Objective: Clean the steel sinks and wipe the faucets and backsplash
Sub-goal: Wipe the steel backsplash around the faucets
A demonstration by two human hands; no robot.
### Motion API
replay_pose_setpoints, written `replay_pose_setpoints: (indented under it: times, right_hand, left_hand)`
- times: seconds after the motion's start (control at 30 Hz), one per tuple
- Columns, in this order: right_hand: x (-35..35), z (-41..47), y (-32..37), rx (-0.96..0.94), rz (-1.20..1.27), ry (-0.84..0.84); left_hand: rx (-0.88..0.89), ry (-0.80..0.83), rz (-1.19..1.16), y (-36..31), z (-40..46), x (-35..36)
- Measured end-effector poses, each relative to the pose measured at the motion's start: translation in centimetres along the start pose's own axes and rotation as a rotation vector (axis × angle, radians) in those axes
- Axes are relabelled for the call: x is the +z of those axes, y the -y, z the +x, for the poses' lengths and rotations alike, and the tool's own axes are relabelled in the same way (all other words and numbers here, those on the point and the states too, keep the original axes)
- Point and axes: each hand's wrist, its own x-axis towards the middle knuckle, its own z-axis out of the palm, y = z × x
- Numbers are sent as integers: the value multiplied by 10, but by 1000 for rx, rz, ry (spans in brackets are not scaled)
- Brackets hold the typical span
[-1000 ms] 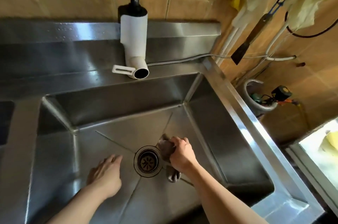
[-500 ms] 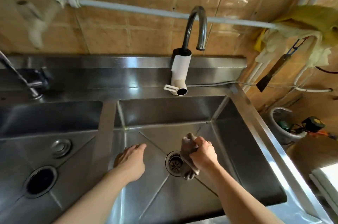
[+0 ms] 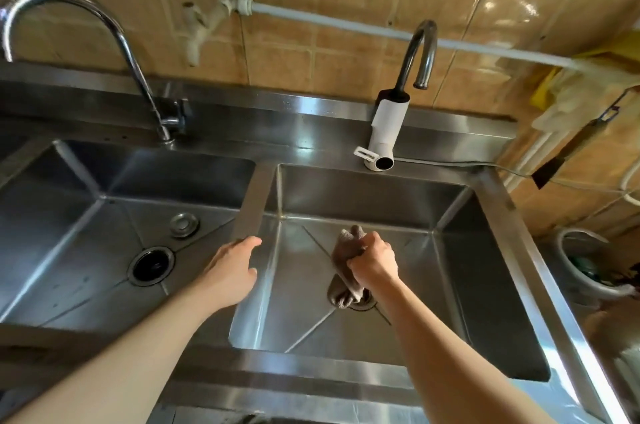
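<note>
Right hand (image 3: 374,262) grips rag (image 3: 346,250) over right sink (image 3: 450,285) drain, frame center; left hand (image 3: 230,271) flat, fingers straight, holding nothing.

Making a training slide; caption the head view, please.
Right hand holds a brown cloth over the right sink's drain.

Both sinks (image 3: 363,195) are brushed steel, smooth with a dull sheen, and the left faucet (image 3: 114,32) is bright polished metal. The rag (image 3: 346,250) is rough brown cloth. Glossy tan tiles (image 3: 346,8) cover the wall.
</note>
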Motion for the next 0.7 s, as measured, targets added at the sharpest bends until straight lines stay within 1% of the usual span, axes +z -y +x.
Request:
replay_pose_setpoints:
  times: [0.1,0.2,0.3,0.47,0.53,0.7]
  right_hand:
    - [8,-7,19,-45,11,14]
    - [17,-15,51,-128,37,22]
    - [29,-22,93,-218,78,35]
    - [68,-38,163,-329,153,50]
    - [94,-45,189,-343,206,67]
    - [163,-65,246,-261,487,180]
  left_hand:
    - [-53,-22,-3,19,-11,-13]
    - [-120,-48,-17,40,-19,-26]
    - [-169,-71,-33,65,-24,-42]
    - [-227,-92,-103,119,-28,-74]
    - [-249,-61,-225,147,-23,-86]
    - [-291,85,-710,205,-10,-118]
